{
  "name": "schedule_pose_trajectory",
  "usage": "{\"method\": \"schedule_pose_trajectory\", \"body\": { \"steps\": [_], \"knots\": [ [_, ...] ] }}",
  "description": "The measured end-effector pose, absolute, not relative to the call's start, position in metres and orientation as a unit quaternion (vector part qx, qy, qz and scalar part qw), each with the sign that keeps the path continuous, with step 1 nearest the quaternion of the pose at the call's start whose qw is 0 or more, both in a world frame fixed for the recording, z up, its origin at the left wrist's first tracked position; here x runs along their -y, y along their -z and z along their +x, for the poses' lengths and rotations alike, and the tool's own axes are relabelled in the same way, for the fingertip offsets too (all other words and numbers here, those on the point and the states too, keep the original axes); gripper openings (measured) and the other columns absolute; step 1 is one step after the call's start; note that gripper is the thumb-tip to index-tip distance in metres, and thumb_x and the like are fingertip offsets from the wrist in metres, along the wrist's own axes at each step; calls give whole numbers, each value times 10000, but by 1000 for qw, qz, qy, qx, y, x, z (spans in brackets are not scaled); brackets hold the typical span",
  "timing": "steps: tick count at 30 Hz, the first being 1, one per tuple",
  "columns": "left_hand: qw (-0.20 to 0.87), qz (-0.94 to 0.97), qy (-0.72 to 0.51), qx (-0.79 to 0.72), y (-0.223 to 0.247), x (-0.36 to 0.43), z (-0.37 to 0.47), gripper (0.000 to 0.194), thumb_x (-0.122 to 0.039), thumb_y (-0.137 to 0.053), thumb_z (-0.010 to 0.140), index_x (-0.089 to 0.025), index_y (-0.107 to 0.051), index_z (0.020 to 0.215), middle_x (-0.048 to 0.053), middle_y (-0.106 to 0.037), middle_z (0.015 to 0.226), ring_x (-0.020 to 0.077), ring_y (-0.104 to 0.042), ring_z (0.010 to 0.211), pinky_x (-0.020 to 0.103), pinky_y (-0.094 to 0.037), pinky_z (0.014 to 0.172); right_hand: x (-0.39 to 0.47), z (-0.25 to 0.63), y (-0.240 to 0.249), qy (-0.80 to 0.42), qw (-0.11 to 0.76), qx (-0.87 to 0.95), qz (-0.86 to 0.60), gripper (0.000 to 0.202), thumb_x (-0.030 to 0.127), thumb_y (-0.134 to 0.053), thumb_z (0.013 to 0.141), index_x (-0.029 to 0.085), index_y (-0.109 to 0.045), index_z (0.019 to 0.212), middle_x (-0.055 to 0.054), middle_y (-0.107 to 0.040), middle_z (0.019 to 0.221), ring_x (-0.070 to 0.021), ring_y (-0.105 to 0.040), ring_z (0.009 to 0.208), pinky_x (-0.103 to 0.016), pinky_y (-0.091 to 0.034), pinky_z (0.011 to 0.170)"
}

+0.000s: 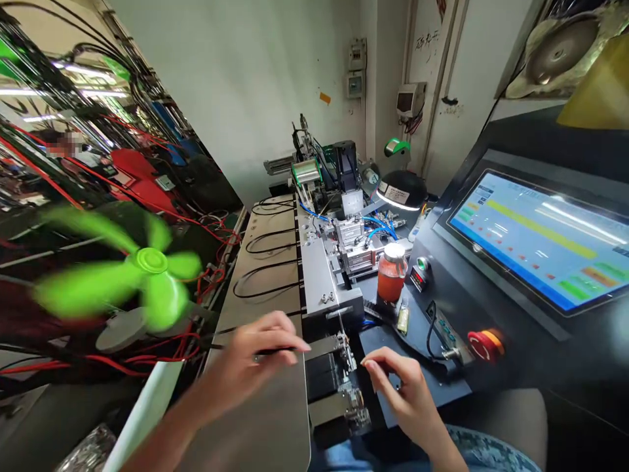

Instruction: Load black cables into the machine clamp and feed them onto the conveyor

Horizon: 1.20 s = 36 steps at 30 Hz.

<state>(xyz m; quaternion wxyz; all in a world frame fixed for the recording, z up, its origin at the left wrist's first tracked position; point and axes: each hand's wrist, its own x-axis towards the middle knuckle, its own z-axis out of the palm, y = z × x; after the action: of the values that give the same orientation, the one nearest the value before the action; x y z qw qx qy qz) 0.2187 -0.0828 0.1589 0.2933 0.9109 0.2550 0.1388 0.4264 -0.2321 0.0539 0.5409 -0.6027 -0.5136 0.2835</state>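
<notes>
My left hand (pixel 263 351) is over the beige work surface, slightly blurred, with thumb and fingers closed around a thin black cable (pixel 276 351). Its fingertips point toward a small metal fixture (pixel 346 351) with shiny clamp parts. On the fixture's other side, my right hand (pixel 400 387) has thumb and forefinger pinched together; anything between them is too small to make out. Nearer to me, a second similar metal fixture (pixel 358 408) sits on the same line. Other black cables (pixel 268 288) lie in loops on the beige work surface (pixel 275 314), their ends running to the machine's metal rail (pixel 322 275).
A green fan (pixel 151 261) spins at left. Beyond the fixtures stand a jar of red liquid (pixel 392 275), a solder wire spool (pixel 307 172) and a black lamp (pixel 401 190). At right are a touchscreen (pixel 540 236) and a red emergency button (pixel 484 345). A person (pixel 63 147) is far left.
</notes>
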Motion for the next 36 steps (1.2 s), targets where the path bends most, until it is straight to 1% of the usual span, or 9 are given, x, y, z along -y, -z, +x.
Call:
{"method": "schedule_pose_trajectory", "body": {
  "steps": [4, 8, 11, 16, 19, 25, 29, 33, 36],
  "knots": [
    [404, 889, -99, -192, -131, 98, 269, 326, -335, -398, 965, -193, -691, 963, 52, -614, 829, 146, -575, 741, 237, -457, 669, 233, 427, -56, -272, 579, 471, -607, 204, 285, -478, 937, 174, -630, 858, -5, -592, 669, -127, -552, 594, -209, -437, 555],
    [409, 871, -153, -226, -105, 111, 282, 260, -315, -460, 936, -173, -677, 911, 45, -629, 791, 144, -579, 706, 233, -455, 645, 227, 419, -50, -289, 595, 458, -593, 160, 291, -543, 902, 170, -641, 863, -27, -645, 744, -141, -590, 654, -223, -477, 609],
    [392, 877, -149, -233, -95, 113, 278, 232, -305, -484, 925, -177, -666, 859, 34, -632, 775, 140, -585, 706, 226, -452, 649, 220, 413, -45, -305, 598, 453, -587, 179, 299, -545, 899, 164, -639, 829, -20, -634, 713, -130, -567, 611, -216, -457, 562],
    [297, 934, -79, -182, -96, 105, 267, 261, -286, -455, 943, -185, -657, 811, 9, -577, 755, 106, -536, 632, 207, -401, 589, 219, 420, -48, -318, 515, 529, -595, 220, 266, -544, 898, 164, -614, 716, 17, -560, 614, -108, -478, 562, -215, -370, 526],
    [288, 944, -53, -149, -99, 102, 263, 275, -280, -438, 951, -188, -653, 806, -1, -542, 729, 100, -510, 614, 209, -368, 565, 219, 426, -55, -339, 472, 572, -578, 228, 266, -575, 881, 170, -585, 675, 39, -516, 570, -97, -440, 536, -209, -334, 502],
    [392, 868, -171, -252, -94, 115, 270, 320, -354, -444, 946, -166, -646, 785, 21, -545, 707, 121, -512, 633, 226, -394, 589, 210, 408, -54, -172, 589, 512, -601, 216, 238, -502, 916, 174, -564, 719, 4, -575, 619, -109, -495, 542, -225, -361, 515],
    [436, 834, -198, -276, -90, 123, 275, 289, -353, -478, 933, -167, -654, 799, 20, -570, 715, 128, -525, 660, 226, -411, 619, 206, 392, -47, -83, 618, 490, -609, 186, 185, -475, 909, 181, -536, 734, 9, -553, 604, -109, -492, 511, -223, -376, 503],
    [431, 833, -203, -282, -91, 124, 276, 277, -336, -485, 929, -167, -651, 786, 16, -579, 717, 126, -537, 662, 218, -411, 628, 205, 388, -43, -57, 623, 478, -616, 174, 169, -465, 905, 184, -513, 738, 11, -544, 610, -111, -502, 511, -219, -392, 509],
    [388, 854, -182, -296, -91, 117, 275, 283, -309, -464, 929, -166, -636, 756, 16, -586, 714, 129, -544, 657, 221, -401, 624, 206, 396, -41, -119, 605, 489, -617, 171, 190, -467, 916, 178, -541, 762, 3, -578, 639, -117, -536, 550, -215, -414, 540]
  ]
}}
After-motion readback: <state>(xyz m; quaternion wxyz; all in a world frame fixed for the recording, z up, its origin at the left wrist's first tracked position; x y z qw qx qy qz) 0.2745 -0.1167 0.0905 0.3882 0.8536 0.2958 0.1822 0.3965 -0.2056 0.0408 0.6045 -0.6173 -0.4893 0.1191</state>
